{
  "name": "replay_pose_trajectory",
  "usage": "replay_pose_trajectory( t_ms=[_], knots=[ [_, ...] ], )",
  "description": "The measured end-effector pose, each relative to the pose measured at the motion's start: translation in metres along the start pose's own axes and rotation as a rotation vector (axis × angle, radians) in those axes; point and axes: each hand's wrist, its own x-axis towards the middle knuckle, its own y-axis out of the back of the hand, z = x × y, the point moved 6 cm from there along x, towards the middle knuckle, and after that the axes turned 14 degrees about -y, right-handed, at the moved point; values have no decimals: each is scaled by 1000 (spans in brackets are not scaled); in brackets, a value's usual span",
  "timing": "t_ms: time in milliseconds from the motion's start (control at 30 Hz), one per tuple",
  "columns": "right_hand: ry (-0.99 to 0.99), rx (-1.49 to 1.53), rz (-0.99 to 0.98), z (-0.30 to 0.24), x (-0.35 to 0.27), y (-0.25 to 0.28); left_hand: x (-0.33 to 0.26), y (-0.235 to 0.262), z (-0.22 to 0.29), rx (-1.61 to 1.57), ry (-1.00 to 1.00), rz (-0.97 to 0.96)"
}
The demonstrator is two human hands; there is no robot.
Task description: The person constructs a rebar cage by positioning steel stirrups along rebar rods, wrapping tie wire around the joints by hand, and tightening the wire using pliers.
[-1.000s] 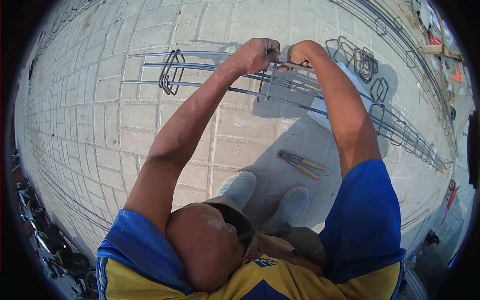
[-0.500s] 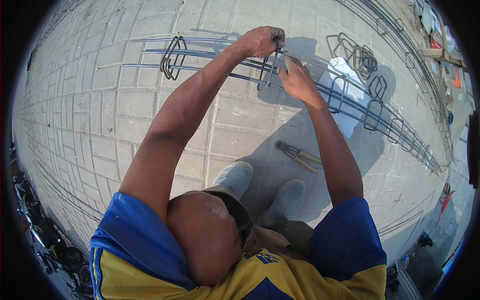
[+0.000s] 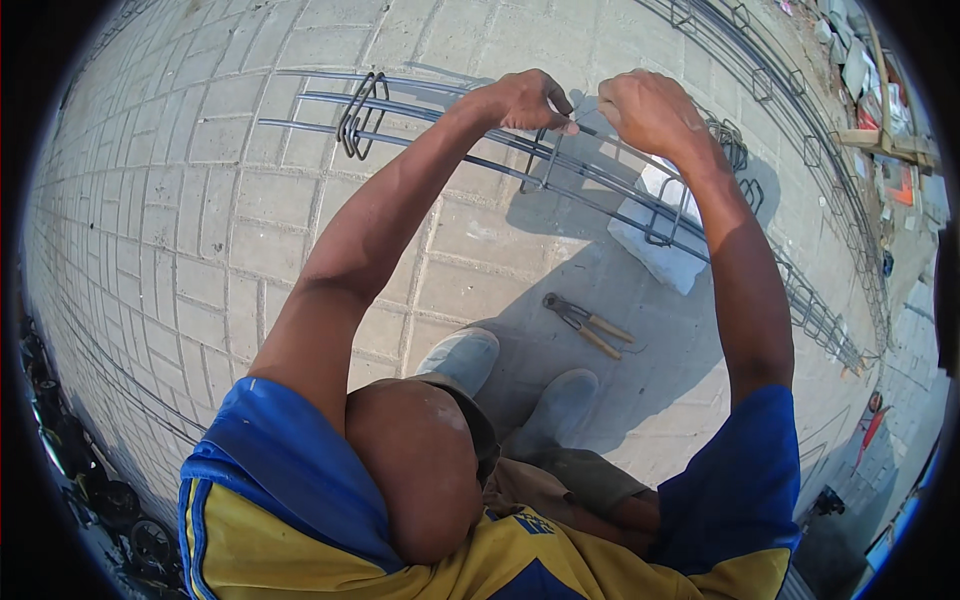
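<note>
Long steel bars [image 3: 430, 98] run from the upper left toward the lower right, carrying bent square stirrups. Over the far bar, my left hand [image 3: 525, 102] is closed, its thumb tip at the upper corner of a stirrup [image 3: 548, 165]. Just right of it, my right hand [image 3: 655, 112] is raised with curled fingers. Something thin, perhaps wire, may lie between the hands; it is too fine to make out. Several stirrups [image 3: 360, 117] stand bunched on the left end of the bars, and another stirrup [image 3: 665, 215] sits below my right wrist.
Pincers [image 3: 588, 325] with light handles lie on the paving [image 3: 480, 275], near my shoes. A white slab [image 3: 655, 262] lies under the bars. Loose stirrups [image 3: 728, 140] are piled beyond my right wrist. Another bar cage [image 3: 800, 95] stretches along the far right; motorcycles [image 3: 100, 500] stand lower left.
My right hand has lifted away from the stirrup, up and to the right, and its fingers have curled. My left hand has turned, its thumb now lower by the stirrup corner. The view has shifted slightly.
</note>
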Motion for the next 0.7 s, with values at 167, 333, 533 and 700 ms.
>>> replay_pose_trajectory(
  t_ms=[167, 333, 533, 700],
  knots=[
    [55, -123, 181, 1, 69, -2, 9, -4, 3, 151, 156, 71],
    [115, -206, -771, -40, 48, -13, -7, 6, -28, 158, 290, 123],
    [132, -27, 372, 40, 98, -44, 27, -24, -7, 135, 88, 180],
    [66, 255, 97, -25, -76, -13, -5, -20, -10, 214, 283, 93]
  ],
)
